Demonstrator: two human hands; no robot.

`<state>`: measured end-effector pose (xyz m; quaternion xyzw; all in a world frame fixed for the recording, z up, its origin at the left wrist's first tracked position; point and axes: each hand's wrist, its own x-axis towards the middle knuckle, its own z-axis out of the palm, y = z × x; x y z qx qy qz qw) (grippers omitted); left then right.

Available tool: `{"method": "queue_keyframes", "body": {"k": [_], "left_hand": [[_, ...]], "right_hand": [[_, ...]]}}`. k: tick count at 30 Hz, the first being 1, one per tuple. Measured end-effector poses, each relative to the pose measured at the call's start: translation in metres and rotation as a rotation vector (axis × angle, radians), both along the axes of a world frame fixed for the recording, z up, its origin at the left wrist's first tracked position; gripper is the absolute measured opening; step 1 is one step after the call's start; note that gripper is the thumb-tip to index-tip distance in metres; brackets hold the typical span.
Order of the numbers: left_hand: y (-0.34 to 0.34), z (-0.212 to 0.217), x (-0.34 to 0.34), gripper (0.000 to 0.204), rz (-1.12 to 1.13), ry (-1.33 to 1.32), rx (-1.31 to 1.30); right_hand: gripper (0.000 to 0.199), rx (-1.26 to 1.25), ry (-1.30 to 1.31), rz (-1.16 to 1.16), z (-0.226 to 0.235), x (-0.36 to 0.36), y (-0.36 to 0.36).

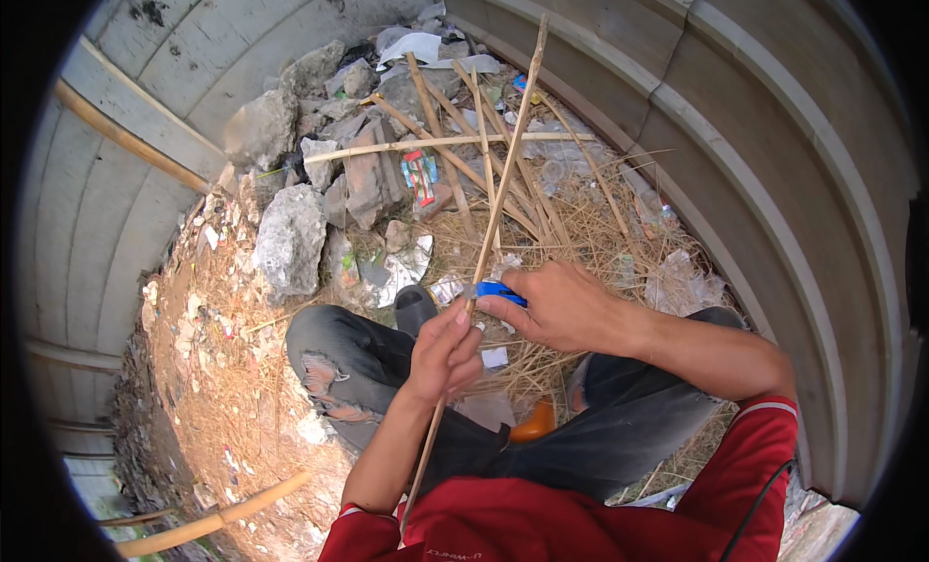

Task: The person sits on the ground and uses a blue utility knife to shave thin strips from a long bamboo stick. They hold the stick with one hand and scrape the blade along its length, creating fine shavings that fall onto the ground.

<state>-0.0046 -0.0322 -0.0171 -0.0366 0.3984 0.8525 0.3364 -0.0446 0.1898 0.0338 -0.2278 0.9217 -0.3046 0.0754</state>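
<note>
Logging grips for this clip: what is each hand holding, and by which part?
The left hand holds a long thin stick partway along its length; the right hand grips a blue cutter by its handle.

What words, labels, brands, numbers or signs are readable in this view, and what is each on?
Red shirt: one short line of pale lettering at the picture's lower edge, upside down; I don't copy out lettering or brands.
Red and blue wrapper among the rubble: colourful print, too small to read.
Blue tool in the right hand: no readable marking.
I can make out no signs or numbers.
</note>
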Motion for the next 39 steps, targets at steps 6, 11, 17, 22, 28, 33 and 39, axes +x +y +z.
{"method": "queue_keyframes", "body": {"k": [6,11,17,22,28,33,39], "left_hand": [[0.003,0.001,-0.001,0.045,0.027,-0.028,-0.086],[-0.015,-0.011,0.042,0.047,-0.124,-0.075,-0.070],[-0.007,-0.014,0.024,0.047,0.006,-0.112,0.028],[-0.013,-0.014,0.030,0.045,0.030,-0.111,-0.019],[-0.035,-0.027,0.075,0.046,-0.086,0.008,-0.086],[-0.037,-0.030,0.071,0.045,-0.048,0.006,-0.133],[-0.033,-0.042,0.076,0.046,-0.096,0.095,-0.136]], "right_hand": [[0.054,0.004,0.091,-0.089,-0.016,-0.020,0.005],[0.057,-0.078,0.231,-0.461,-0.002,-0.088,0.088],[0.051,-0.008,0.053,-0.042,-0.015,-0.021,0.014],[0.054,0.017,0.040,-0.106,-0.024,-0.023,0.015],[0.067,-0.015,0.185,-0.669,-0.023,-0.124,0.140],[0.064,-0.447,0.171,-0.690,-0.031,-0.123,0.145],[0.042,-0.895,-0.247,-0.548,-0.011,-0.096,0.095]]}}
